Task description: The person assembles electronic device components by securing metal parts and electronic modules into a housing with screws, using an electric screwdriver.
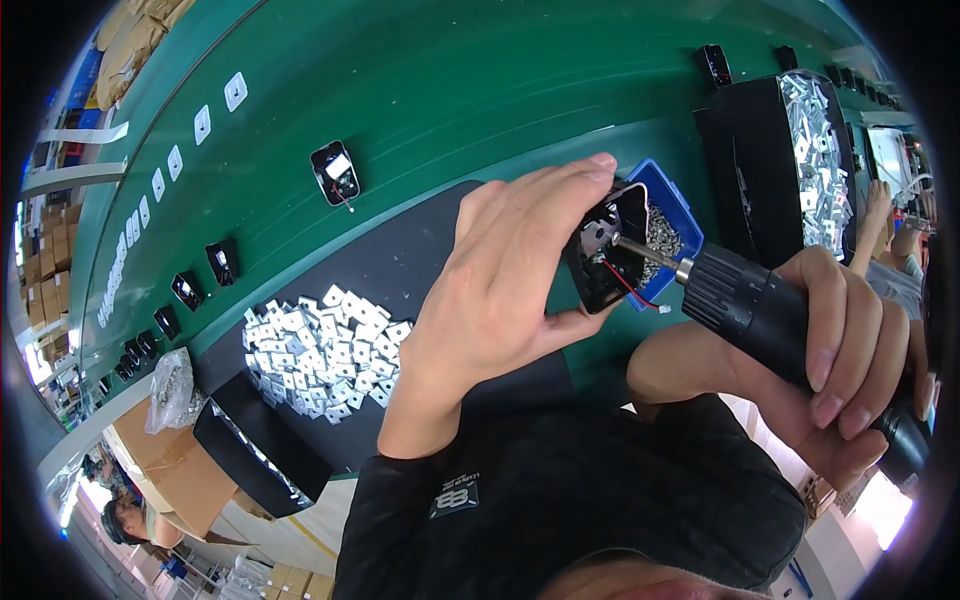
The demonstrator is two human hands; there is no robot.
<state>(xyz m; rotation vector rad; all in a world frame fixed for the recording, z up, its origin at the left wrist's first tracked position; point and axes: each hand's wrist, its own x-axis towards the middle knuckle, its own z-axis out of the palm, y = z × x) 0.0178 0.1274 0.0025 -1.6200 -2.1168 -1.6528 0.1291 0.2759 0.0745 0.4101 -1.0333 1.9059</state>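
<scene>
My left hand [500,270] is wrapped around a small black open housing [598,288], thumb below and fingers above. Inside the housing sits a metal plate [597,236], and a red wire [628,284] with a white plug hangs over its rim. In my right hand [850,350] is a black power screwdriver [745,300], its bit pointing left into the housing at the plate. Whether the tip touches a screw is too small to tell. Behind the housing, partly covered, stands a blue bin [682,195] of small screws [662,245].
A pile of small metal plates [325,350] lies on a black mat [410,250]. Black housings, one a white-labelled housing [335,172], and white pieces [202,125] line the green surface [450,80]. A box of metal parts [815,150] stands right, near another person's arm [872,225].
</scene>
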